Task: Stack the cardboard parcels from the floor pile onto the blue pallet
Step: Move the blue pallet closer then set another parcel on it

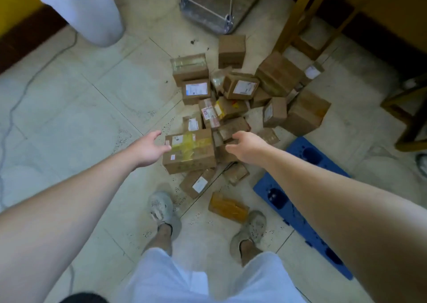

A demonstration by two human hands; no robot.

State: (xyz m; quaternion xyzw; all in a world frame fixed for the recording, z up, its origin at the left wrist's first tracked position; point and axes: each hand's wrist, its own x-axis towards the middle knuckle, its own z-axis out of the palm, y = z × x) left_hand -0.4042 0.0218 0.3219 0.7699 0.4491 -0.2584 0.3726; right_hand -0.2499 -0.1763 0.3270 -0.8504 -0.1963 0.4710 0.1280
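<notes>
Right now I have a large taped parcel (190,151) between my two hands, at the near edge of the floor pile (242,99). My left hand (147,149) is spread wide with nothing in it, fingertips just at the parcel's left top corner; whether they touch it I cannot tell. My right hand (248,146) is also wide and bare, hovering over smaller boxes just right of that parcel. Beyond both hands the pile spreads away across the tiled floor (80,108). Under and beside my right forearm lies the blue pallet (300,152), bare where visible. Nearer me, below the hands, are my two grey shoes (163,210).
</notes>
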